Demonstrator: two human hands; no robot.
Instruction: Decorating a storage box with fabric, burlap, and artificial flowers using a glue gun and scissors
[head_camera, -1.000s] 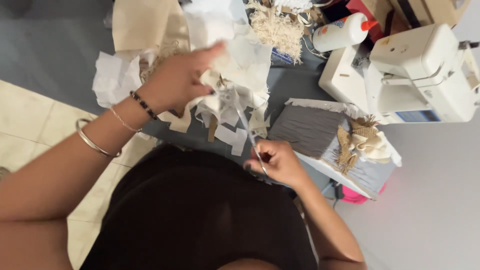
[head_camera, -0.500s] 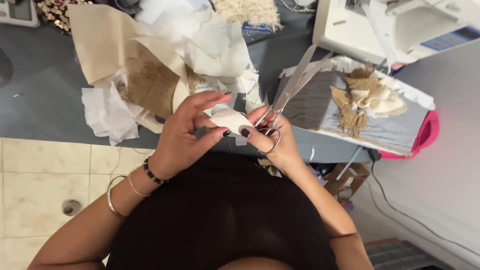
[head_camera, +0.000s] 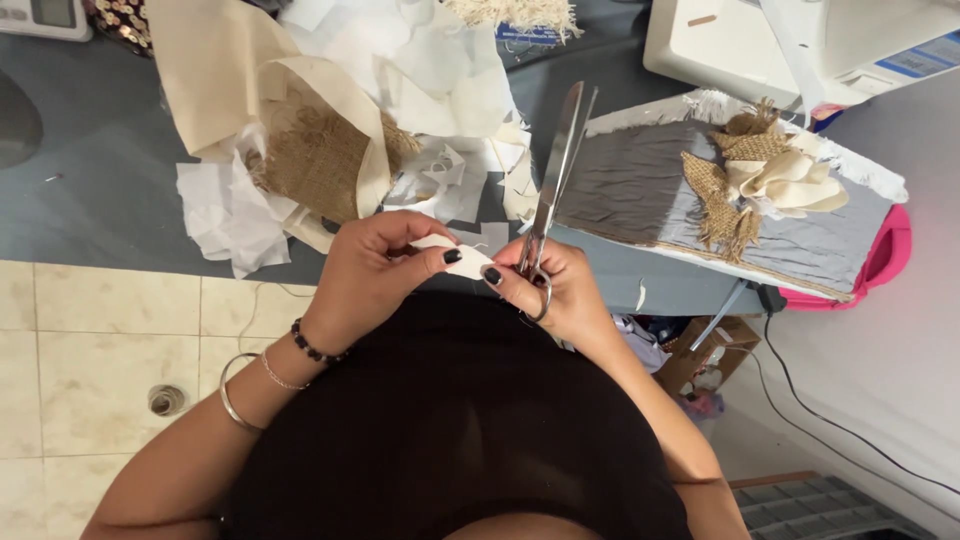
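Note:
A small white fabric scrap (head_camera: 468, 258) is pinched between both hands just above my dark shirt. My left hand (head_camera: 375, 270) grips its left side with thumb and fingers. My right hand (head_camera: 550, 290) holds its right end with the thumb and also carries steel scissors (head_camera: 555, 165), fingers through the handle loops, blades closed and pointing up over the grey table.
Cream cloth, burlap (head_camera: 320, 160) and white scraps (head_camera: 235, 215) are heaped on the grey table (head_camera: 90, 170). A grey fabric board with a burlap and cream flower (head_camera: 765, 175) lies to the right. A white sewing machine (head_camera: 790, 40) stands behind it. Tiled floor lies lower left.
My left hand came back from the scrap pile with a white piece. Both hands drew in close to my body, and the scissors swung upright.

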